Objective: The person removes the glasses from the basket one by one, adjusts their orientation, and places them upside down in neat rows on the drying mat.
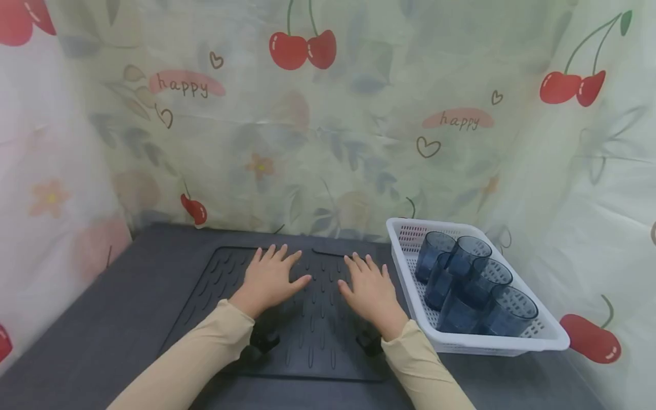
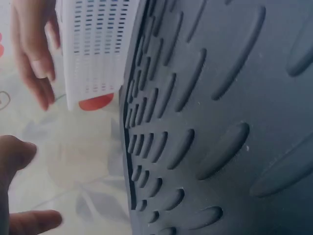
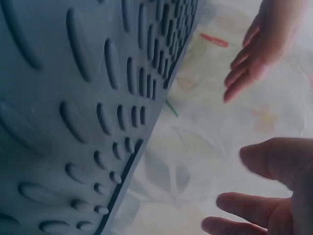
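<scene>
Zero glasses point(image 1: 512, 312) lifted; left hand point(image 1: 269, 283), right hand point(image 1: 372, 293) spread, holding nothing over mat point(image 1: 299, 361). All sit in basket point(image 1: 502, 341), count unclear; handling apparently unstarted.

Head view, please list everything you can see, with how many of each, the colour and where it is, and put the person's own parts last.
ridged mat: 1, black, on the table beneath the hands
table: 1, dark grey, under mat and basket
basket: 1, white, on the table right of the mat
glasses: at least four, overlapping, see-through blue, inside the basket
printed sheeting: panel count unclear, pale with red cherries, behind the table and at both sides
wrist devices: 2, black, one by each wrist
sleeves: 2, beige, one on each arm
left hand: 1, bare, over the mat
right hand: 1, bare, over the mat, nearer the basket
</scene>
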The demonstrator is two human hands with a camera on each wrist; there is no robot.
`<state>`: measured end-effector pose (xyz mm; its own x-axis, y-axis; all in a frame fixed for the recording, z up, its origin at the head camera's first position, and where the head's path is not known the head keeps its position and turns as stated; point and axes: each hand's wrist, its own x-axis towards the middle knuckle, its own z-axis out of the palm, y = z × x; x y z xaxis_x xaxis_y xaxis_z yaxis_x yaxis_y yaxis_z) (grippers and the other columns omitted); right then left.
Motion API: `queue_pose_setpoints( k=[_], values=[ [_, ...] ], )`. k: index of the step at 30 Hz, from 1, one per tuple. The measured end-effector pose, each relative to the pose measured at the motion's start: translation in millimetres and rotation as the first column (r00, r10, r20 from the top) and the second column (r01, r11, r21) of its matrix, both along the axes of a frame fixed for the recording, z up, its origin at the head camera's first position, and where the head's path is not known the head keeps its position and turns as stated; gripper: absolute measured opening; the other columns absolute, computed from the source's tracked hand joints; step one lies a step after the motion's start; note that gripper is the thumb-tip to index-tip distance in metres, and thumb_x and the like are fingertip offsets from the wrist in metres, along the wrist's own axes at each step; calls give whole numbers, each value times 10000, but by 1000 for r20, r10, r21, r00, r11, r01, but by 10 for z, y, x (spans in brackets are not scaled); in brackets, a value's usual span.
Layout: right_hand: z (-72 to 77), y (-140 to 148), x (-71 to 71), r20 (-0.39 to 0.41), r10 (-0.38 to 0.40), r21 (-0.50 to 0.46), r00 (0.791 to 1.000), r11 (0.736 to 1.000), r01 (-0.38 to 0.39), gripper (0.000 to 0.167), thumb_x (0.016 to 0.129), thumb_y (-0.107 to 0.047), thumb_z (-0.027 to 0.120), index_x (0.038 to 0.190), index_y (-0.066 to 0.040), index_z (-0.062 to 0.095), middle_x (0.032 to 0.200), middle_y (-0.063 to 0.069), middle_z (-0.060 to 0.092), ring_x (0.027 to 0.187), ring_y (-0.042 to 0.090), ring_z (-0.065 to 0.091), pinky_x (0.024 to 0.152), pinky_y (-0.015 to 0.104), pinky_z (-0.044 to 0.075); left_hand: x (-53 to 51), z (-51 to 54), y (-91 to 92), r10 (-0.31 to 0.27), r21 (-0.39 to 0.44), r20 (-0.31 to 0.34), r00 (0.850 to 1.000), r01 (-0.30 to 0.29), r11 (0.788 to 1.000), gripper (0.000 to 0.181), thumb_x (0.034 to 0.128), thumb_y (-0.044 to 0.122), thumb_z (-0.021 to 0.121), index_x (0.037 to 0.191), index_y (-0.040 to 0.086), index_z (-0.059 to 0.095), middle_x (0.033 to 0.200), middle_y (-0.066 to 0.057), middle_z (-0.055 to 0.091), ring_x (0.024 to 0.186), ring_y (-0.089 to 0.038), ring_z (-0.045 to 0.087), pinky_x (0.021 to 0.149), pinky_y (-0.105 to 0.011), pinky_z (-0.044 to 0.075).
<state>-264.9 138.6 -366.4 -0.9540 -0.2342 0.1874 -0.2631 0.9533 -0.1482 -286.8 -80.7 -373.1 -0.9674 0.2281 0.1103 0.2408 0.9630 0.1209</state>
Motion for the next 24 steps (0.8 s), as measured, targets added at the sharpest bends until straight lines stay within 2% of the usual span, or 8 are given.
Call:
queue_pose_setpoints(
  k=[4,7,10,12,17,20,24],
  values=[
    [5,-3,50,2,26,-23,1000,999,-26,494,970,-347,565,1414,-139,501,1455,95,486,1331,320,462,1071,570,354,28,32,-28,-27,35,34,999,26,999,642,929,581,513,1441,194,481,1500,-141,419,1403,-346,357,1150,-562,221],
    [13,-6,105,14,28,-40,1000,999,-27,426,967,-323,573,1354,-143,560,1354,88,572,1174,296,588,922,495,497,64,49,-55,-46,61,57,997,42,997,566,932,498,567,1396,176,535,1434,-136,500,1315,-326,476,1080,-541,356],
    [23,-8,149,27,18,-60,999,998,-17,364,969,-317,561,1294,-159,602,1274,59,622,1032,256,649,740,421,544,104,58,-79,-57,94,87,995,48,994,493,936,423,591,1358,170,571,1387,-121,548,1228,-308,554,959,-511,473],
    [32,-4,173,40,17,-87,999,996,-13,333,967,-308,559,1262,-166,620,1249,48,638,968,234,664,671,391,533,130,66,-89,-58,122,115,992,44,992,460,937,395,597,1339,170,586,1359,-104,573,1172,-293,592,879,-491,515],
    [45,17,215,75,47,-170,996,985,-34,275,962,-260,565,1200,-149,649,1156,31,678,897,183,668,659,355,515,168,87,-103,-63,163,158,985,37,986,401,935,371,603,1281,170,626,1241,-66,652,1025,-237,654,788,-451,539],
    [50,31,241,92,70,-212,993,976,-49,262,965,-245,562,1186,-138,652,1118,26,686,943,183,665,738,381,536,176,91,-109,-71,179,168,983,40,983,366,931,358,611,1242,169,649,1145,-51,683,925,-188,662,743,-416,540],
    [61,53,285,117,89,-279,989,959,-54,268,971,-246,559,1205,-140,638,1154,41,676,1044,214,651,836,433,536,177,82,-120,-84,204,173,981,48,978,336,930,339,617,1212,161,664,1063,-26,693,834,-140,648,702,-382,532]
  ],
)
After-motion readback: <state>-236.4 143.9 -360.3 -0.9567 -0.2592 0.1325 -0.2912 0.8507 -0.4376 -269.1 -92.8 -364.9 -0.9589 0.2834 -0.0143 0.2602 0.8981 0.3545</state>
